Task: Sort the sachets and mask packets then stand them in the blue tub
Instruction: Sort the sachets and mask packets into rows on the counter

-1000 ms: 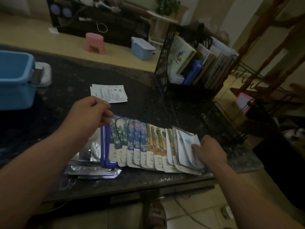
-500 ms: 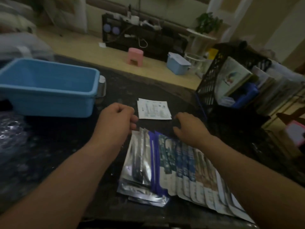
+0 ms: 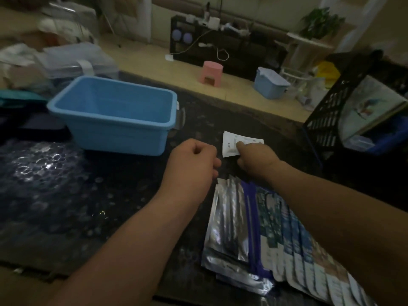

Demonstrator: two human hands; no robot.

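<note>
The right hand [image 3: 256, 160] is pinching the near edge of a small white printed paper sachet [image 3: 239, 143] lying flat on the dark speckled stone countertop [image 3: 110, 206]. The left hand [image 3: 194, 164], curled into a loose fist and holding nothing, is hovering just beside it at 9 o'clock. A fanned row of silver foil, blue and patterned mask packets [image 3: 265, 235] is lying at 6 o'clock. The empty rectangular blue plastic tub [image 3: 114, 113] is sitting at 10 o'clock.
</note>
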